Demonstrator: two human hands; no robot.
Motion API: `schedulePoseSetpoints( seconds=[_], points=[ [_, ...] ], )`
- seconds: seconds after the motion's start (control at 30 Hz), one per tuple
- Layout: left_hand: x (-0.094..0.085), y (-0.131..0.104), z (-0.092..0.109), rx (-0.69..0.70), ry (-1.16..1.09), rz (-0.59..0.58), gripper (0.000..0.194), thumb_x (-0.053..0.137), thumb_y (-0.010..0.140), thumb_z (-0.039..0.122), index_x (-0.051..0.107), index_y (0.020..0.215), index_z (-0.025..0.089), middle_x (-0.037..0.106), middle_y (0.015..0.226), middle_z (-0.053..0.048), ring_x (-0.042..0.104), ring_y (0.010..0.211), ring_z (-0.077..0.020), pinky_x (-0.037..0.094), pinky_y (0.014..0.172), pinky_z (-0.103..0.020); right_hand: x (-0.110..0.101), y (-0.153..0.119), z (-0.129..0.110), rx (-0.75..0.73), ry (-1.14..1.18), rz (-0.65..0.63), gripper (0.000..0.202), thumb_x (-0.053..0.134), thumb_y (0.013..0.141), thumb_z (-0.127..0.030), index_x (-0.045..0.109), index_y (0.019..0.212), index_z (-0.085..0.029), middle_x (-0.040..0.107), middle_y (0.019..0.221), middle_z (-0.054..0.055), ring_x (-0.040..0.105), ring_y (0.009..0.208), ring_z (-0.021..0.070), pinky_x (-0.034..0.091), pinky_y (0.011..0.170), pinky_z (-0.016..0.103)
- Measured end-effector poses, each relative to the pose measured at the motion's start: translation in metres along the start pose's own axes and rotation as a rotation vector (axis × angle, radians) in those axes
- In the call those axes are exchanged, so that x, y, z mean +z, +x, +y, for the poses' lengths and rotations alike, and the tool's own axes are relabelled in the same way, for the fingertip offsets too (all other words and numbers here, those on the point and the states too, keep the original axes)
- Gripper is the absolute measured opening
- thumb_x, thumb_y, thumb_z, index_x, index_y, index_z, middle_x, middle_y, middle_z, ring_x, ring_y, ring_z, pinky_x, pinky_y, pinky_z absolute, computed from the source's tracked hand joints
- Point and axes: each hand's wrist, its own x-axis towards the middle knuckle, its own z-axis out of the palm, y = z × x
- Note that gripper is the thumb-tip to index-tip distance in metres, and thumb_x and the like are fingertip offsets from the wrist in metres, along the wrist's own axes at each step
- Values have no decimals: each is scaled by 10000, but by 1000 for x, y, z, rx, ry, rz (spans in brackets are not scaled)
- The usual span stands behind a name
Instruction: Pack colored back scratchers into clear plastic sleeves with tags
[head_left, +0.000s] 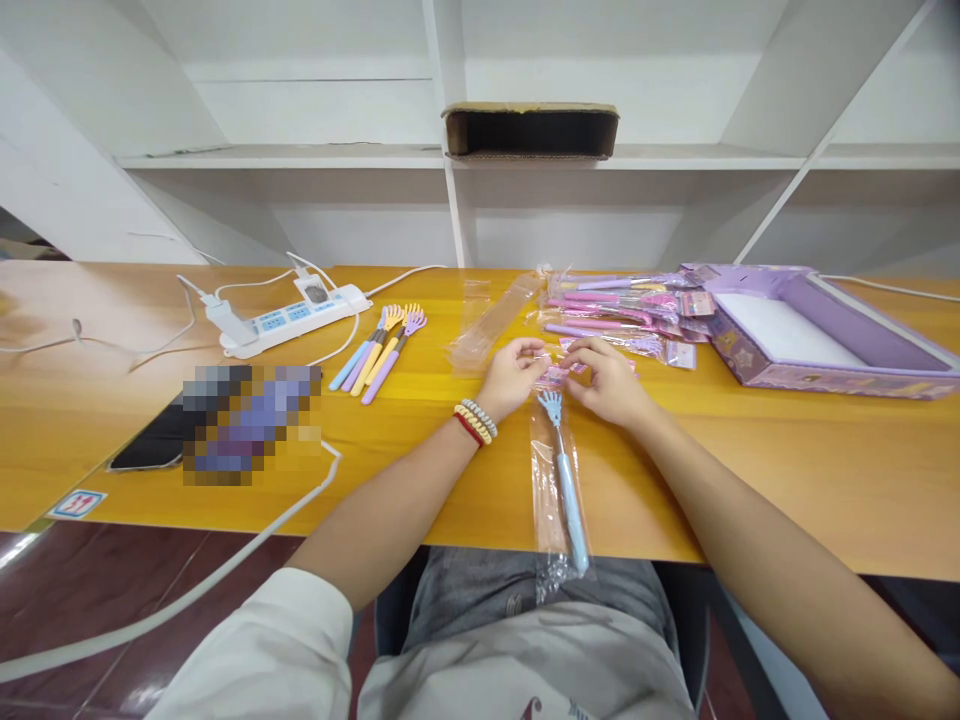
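1. At lower centre, a blue back scratcher (571,500) lies in a clear bag (545,480); left hand (514,380) and right hand (604,383) pinch a pink card (553,376) just above.
2. Bagged scratchers (611,298), seemingly done, pile right of centre; loose scratchers (384,372), left of centre, lie unbagged.
3. That pile crowds the right hand; a purple tray (840,380) sits right, a power strip (315,315) upper left.

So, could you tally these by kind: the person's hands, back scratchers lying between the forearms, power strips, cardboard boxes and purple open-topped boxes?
Left hand and right hand: 2
Blue back scratcher: 1
White power strip: 1
Cardboard box: 1
Purple open-topped box: 1
Total: 6
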Motion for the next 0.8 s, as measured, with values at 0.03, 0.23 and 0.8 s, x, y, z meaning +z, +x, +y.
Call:
schedulePoseSetpoints(
  seconds=[0.03, 0.23, 0.8],
  points=[
    [0, 0, 0, 7, -4, 6, 205, 627, 705, 111, 549, 895, 121, 583, 850, -28, 563, 748, -88, 466, 722, -232, 1, 0, 0, 3, 14, -6, 162, 573, 706, -163, 595, 862, -203, 548, 975, 70, 537, 945, 203, 465, 810, 352],
    [1, -1, 1, 20, -22, 39, 164, 618, 691, 78, 551, 832, 126, 569, 765, -4, 545, 726, -82, 465, 751, -252, 3, 0, -1, 11, 24, -7, 160, 578, 697, -160, 581, 851, -201, 516, 1035, 79, 519, 1011, 217, 449, 848, 369],
    [0, -1, 1, 37, -72, 56, 270, 605, 689, 65, 490, 920, 146, 565, 758, 7, 573, 730, -89, 472, 743, -257, 3, 3, -2, 416, 248, -34, 344, 473, 820, -440, 630, 715, -153, 568, 609, 5, 483, 578, 126, 384, 564, 257]
  ],
)
